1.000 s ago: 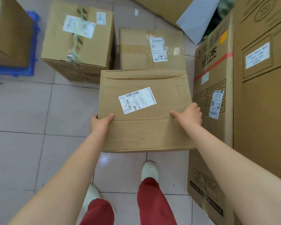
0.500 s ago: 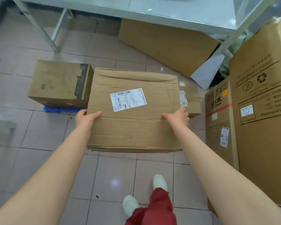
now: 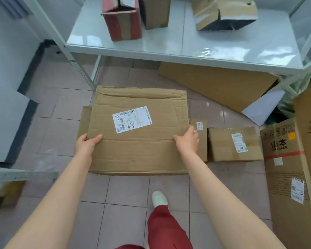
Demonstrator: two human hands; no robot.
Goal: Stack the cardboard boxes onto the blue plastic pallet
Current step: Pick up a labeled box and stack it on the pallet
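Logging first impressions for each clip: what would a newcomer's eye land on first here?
First, the flat cardboard box with a white shipping label, held at centre frame over the tiled floor by the left hand and right hand on its two sides. Next, the grey metal shelf across the top, carrying a torn red carton. The blue pallet is out of view.

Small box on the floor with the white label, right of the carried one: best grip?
Take the small box by its two short ends, coming from above with both hands. It lies flat and low on the tiles, top clear; a box stands close on its left, so that side is tight.
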